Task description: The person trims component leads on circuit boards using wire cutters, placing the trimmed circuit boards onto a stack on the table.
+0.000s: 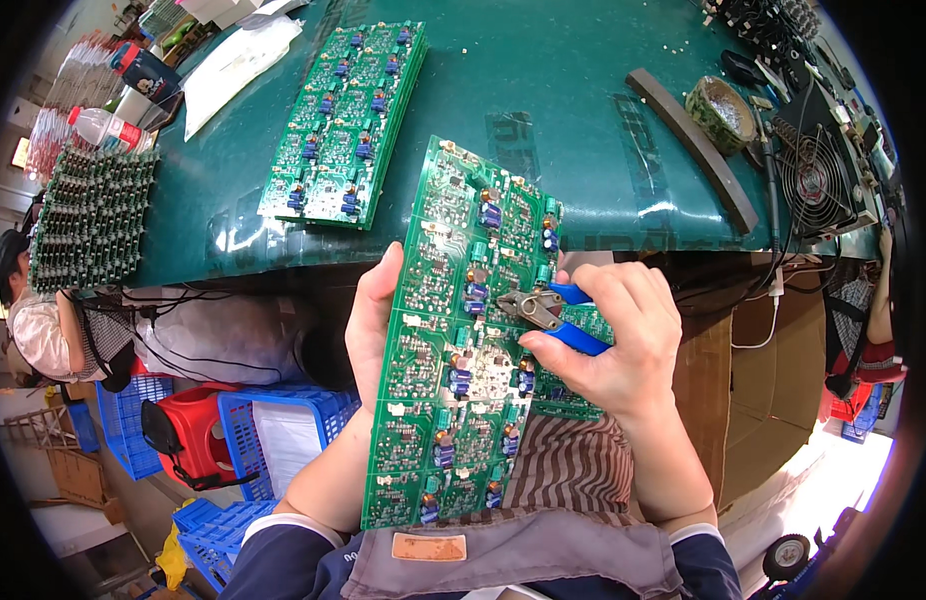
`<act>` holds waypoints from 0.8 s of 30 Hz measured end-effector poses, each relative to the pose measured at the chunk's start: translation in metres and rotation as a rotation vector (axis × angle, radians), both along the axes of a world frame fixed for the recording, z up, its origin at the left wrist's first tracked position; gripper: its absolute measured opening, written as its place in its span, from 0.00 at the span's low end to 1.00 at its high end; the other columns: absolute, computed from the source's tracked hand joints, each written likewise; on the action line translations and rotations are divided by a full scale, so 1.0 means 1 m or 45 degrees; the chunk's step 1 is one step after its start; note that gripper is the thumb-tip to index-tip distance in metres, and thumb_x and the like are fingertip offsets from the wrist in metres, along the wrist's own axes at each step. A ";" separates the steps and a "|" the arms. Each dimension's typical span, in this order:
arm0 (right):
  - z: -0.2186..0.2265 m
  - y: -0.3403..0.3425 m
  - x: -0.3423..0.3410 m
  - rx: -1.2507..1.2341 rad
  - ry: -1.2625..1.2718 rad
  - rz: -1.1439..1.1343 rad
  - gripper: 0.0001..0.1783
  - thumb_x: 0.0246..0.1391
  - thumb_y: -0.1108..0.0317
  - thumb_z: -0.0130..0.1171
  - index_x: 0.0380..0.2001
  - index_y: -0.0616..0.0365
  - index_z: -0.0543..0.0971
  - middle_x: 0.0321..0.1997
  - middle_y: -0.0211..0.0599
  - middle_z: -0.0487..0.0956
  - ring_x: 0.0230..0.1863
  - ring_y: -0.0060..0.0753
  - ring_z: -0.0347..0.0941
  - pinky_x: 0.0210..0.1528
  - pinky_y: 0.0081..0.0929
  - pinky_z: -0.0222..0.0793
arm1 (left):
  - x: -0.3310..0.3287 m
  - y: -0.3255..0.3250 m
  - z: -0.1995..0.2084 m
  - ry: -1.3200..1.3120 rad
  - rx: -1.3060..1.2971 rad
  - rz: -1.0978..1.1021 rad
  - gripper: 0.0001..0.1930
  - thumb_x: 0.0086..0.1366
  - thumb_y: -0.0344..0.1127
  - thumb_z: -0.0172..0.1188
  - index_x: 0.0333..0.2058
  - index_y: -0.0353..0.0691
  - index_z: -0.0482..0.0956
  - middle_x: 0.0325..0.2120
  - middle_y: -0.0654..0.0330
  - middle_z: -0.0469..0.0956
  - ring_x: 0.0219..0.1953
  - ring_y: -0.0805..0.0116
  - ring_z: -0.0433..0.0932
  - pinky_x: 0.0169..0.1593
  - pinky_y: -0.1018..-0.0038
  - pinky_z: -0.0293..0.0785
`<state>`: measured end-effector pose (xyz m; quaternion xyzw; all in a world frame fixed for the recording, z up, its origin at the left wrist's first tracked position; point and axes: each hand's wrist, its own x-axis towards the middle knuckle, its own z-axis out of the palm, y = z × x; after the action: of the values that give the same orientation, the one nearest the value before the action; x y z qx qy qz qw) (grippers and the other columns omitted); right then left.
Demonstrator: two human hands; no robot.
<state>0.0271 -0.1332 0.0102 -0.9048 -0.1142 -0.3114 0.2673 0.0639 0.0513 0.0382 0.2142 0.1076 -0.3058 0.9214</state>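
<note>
My left hand (pixel 373 318) grips the left edge of a large green circuit board panel (pixel 413 360), thumb along its side and the other fingers hidden behind it. The panel is held tilted in front of my lap and carries rows of small parts and blue-sleeved capacitors. In my right hand (pixel 633 335) are cutting pliers (pixel 535 308) with blue handles. Their metal jaws rest at the middle of the panel, beside a capacitor; whether they touch a lead is too small to tell. Part of another green board (pixel 568 392) shows below my right hand.
A stack of similar panels (pixel 348 120) lies on the green table (pixel 573 90). Many small boards (pixel 93 220) stand at the left edge, near a bottle (pixel 108 130). At right are a curved grey bar (pixel 693 150), a bowl (pixel 721 112) and a fan (pixel 815 170). Blue crates (pixel 283 400) stand below left.
</note>
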 end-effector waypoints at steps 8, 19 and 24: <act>-0.002 0.001 0.000 0.021 0.044 0.017 0.29 0.32 0.49 0.79 0.34 0.55 0.80 0.27 0.29 0.76 0.28 0.33 0.73 0.31 0.31 0.66 | 0.001 -0.003 -0.002 0.027 0.038 0.034 0.29 0.72 0.54 0.44 0.56 0.33 0.73 0.50 0.47 0.79 0.48 0.55 0.81 0.54 0.58 0.78; -0.003 0.002 0.000 0.054 0.036 0.007 0.27 0.32 0.53 0.78 0.33 0.58 0.79 0.28 0.36 0.78 0.25 0.39 0.73 0.29 0.32 0.69 | 0.002 -0.006 0.001 -0.055 -0.097 -0.016 0.33 0.71 0.56 0.42 0.60 0.31 0.69 0.53 0.44 0.77 0.51 0.53 0.80 0.56 0.58 0.76; 0.001 0.004 -0.010 0.088 0.219 0.011 0.27 0.33 0.51 0.78 0.32 0.57 0.79 0.29 0.36 0.76 0.27 0.40 0.72 0.31 0.34 0.69 | 0.007 -0.008 0.005 -0.054 -0.065 -0.002 0.35 0.71 0.58 0.43 0.61 0.31 0.67 0.54 0.43 0.74 0.54 0.47 0.76 0.58 0.54 0.74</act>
<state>0.0175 -0.1294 0.0115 -0.9179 -0.0840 -0.2352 0.3084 0.0706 0.0429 0.0436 0.1972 0.0799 -0.3045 0.9284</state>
